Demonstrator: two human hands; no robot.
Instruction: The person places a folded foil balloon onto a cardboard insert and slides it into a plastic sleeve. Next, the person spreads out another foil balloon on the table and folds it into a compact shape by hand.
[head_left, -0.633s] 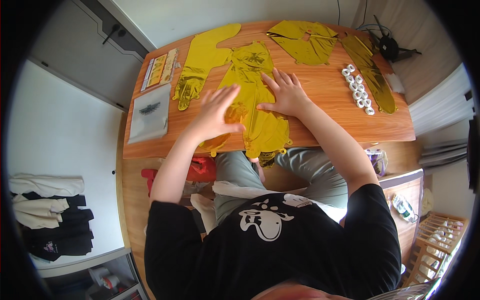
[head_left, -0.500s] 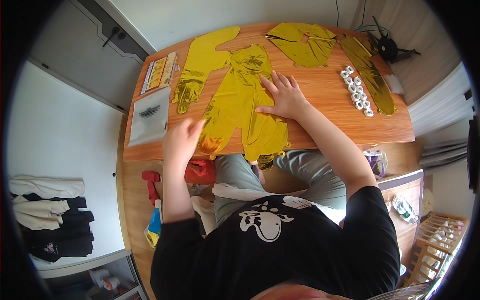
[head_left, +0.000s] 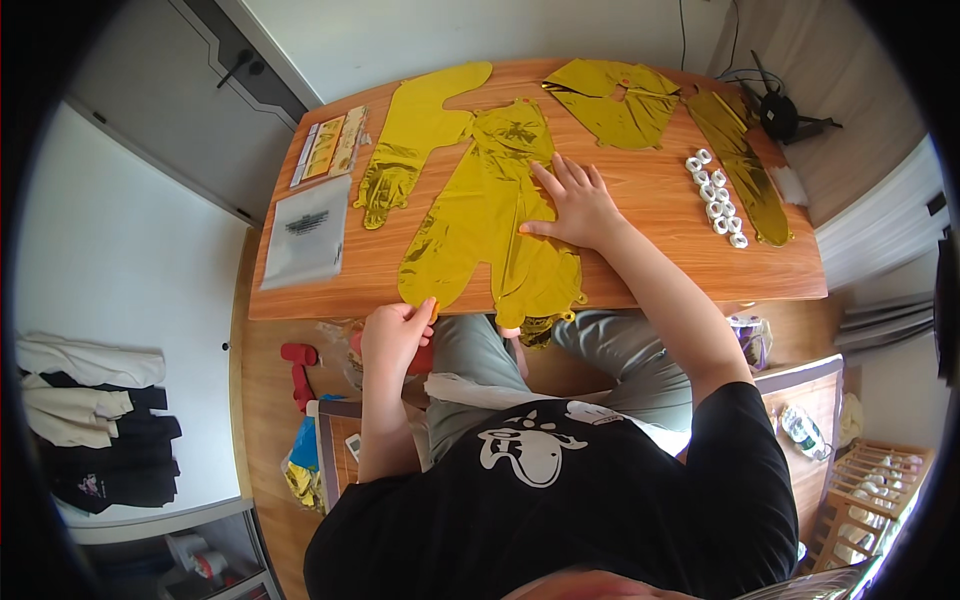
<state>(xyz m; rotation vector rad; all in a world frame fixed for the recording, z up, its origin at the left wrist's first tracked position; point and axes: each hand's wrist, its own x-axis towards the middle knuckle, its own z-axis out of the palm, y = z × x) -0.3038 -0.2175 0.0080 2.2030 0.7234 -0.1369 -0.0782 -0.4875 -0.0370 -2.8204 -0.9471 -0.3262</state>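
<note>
A flat, uninflated gold foil balloon (head_left: 455, 235) lies on the wooden table in front of me, its lower end at the near edge. My left hand (head_left: 392, 338) is closed in a pinch at its lower left corner, by the table edge. My right hand (head_left: 582, 208) rests flat on the balloon's right side, fingers spread, holding nothing. Left of it lies another gold foil balloon (head_left: 425, 110), touching it near the top. A folded gold foil balloon (head_left: 622, 110) and a long narrow gold foil piece (head_left: 735, 150) lie at the far right.
Several white ribbon rolls (head_left: 718, 195) stand in rows on the right of the table (head_left: 650, 255). A black router (head_left: 780, 112) with cables sits at the far right corner. A printed card pack (head_left: 328, 148) and a clear plastic bag (head_left: 308, 235) lie on the left.
My left hand has moved down and right, from above the balloon's left side to its lower left corner, and now pinches there. My right hand stays on the balloon.
</note>
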